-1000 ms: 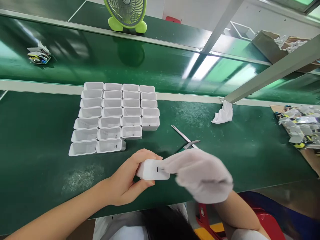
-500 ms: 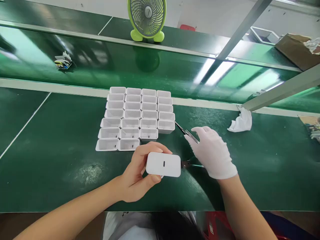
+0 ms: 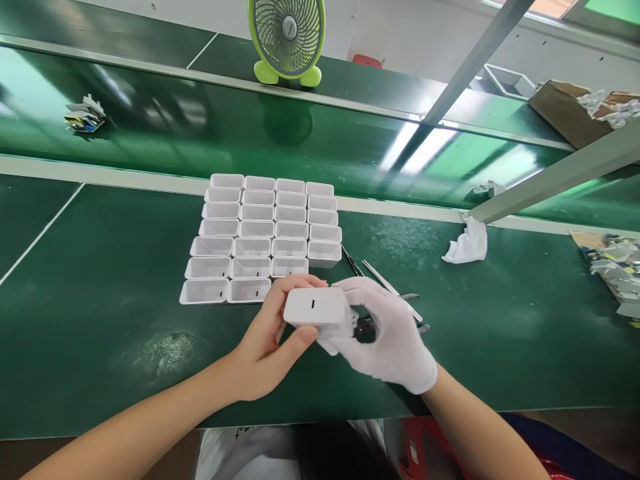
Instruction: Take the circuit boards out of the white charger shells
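Observation:
A white charger housing [image 3: 314, 305] with rounded corners and one small dark slot faces me above the bench. My left hand [image 3: 267, 353], bare, grips it from the left, thumb below and fingers behind. My right hand [image 3: 395, 340], in a white glove, curls round its right side with thumb and fingertips against it. Part of the housing's back is hidden by the glove. Silver tweezers [image 3: 383, 277] lie on the bench just beyond the right hand, beside a thin dark tool [image 3: 352, 261]. A further tool behind the glove is mostly covered.
Rows of open white housings [image 3: 204, 292] stand beyond my hands. A crumpled white cloth [image 3: 469, 243] lies to the right, near a metal post [image 3: 493, 203]. Small parts rest on cardboard [image 3: 613, 260] at far right. A green fan [image 3: 289, 40] stands on the shelf.
My right hand has let go of the tweezers, which now lie on the bench. It has moved left and taken hold of the charger housing, still in my left hand.

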`<state>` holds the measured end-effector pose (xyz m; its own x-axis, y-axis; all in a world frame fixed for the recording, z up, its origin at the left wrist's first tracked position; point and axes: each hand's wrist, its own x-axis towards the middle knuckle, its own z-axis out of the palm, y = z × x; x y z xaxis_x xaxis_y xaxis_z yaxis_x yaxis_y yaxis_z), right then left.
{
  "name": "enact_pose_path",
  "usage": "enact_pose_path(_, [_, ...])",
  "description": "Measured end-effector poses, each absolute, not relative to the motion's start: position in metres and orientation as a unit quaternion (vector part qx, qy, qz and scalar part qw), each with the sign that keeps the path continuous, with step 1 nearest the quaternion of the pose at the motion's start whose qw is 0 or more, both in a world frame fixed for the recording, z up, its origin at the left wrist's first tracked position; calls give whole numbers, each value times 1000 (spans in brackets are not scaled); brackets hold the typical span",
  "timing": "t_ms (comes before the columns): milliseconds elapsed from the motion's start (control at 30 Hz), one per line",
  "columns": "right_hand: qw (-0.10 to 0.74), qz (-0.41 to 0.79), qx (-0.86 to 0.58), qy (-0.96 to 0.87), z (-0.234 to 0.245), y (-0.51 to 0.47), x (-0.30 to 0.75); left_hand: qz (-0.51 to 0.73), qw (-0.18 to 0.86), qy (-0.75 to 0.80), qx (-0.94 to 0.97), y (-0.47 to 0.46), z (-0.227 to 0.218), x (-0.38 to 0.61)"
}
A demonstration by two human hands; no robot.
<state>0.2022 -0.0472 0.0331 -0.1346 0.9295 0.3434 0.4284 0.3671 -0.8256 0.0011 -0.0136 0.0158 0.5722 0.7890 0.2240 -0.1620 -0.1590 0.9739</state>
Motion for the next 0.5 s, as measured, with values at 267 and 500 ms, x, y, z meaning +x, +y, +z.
enact_pose_path(267, [380, 255, -512, -727, 55, -49, 234, 200, 639, 315, 673, -12, 16, 11])
enact_pose_path(500, [583, 314, -378, -647, 35, -50, 227, 291, 697, 320, 572, -12, 17, 11])
